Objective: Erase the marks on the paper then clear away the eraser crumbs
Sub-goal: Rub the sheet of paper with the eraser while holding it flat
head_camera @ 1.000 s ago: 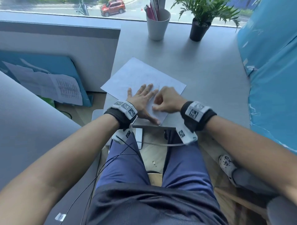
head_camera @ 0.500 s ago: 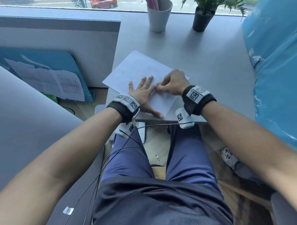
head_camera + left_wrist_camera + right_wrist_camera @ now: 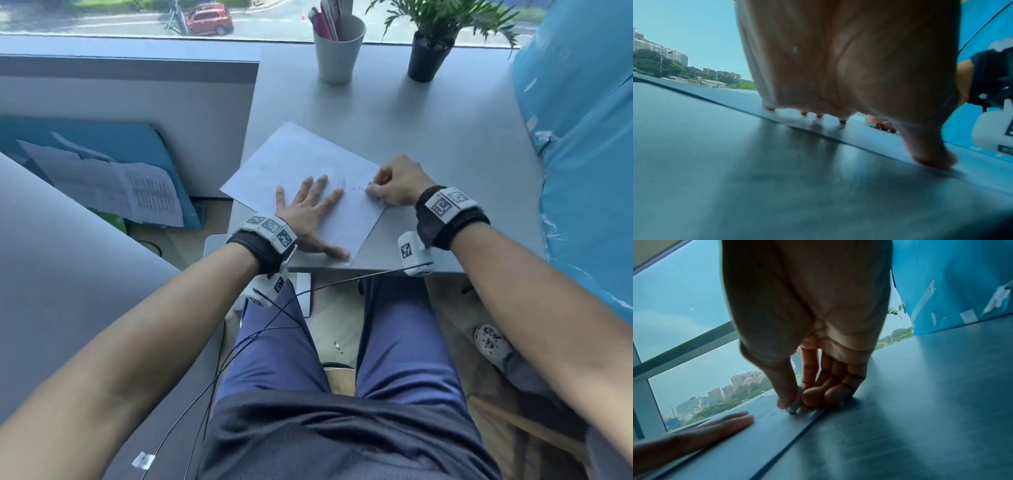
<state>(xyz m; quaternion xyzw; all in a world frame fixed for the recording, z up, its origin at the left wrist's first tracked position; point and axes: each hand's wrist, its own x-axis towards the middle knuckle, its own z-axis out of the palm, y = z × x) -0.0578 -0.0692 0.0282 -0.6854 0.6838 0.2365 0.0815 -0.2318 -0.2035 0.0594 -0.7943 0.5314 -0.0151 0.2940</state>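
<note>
A white sheet of paper (image 3: 294, 164) lies at an angle on the grey desk (image 3: 428, 137), near its front edge. My left hand (image 3: 310, 209) lies flat on the sheet with fingers spread, pressing it down. Faint pencil marks (image 3: 342, 180) show just beyond the left fingertips, with a few dark crumbs (image 3: 358, 188) to their right. My right hand (image 3: 394, 185) is at the paper's right edge and pinches a small whitish eraser (image 3: 371, 186) between thumb and fingers. In the right wrist view the eraser (image 3: 794, 407) touches the paper (image 3: 748, 434) close to its edge.
A white cup (image 3: 337, 48) of pens and a potted plant (image 3: 431, 44) stand at the back of the desk by the window. A blue wrapped panel (image 3: 582, 137) borders the desk on the right. Papers on a blue board (image 3: 102, 178) lean at the left, below desk level.
My right hand with the eraser has moved away from the left fingertips to the right, toward the paper's edge, uncovering the marks. The left hand stays flat on the sheet.
</note>
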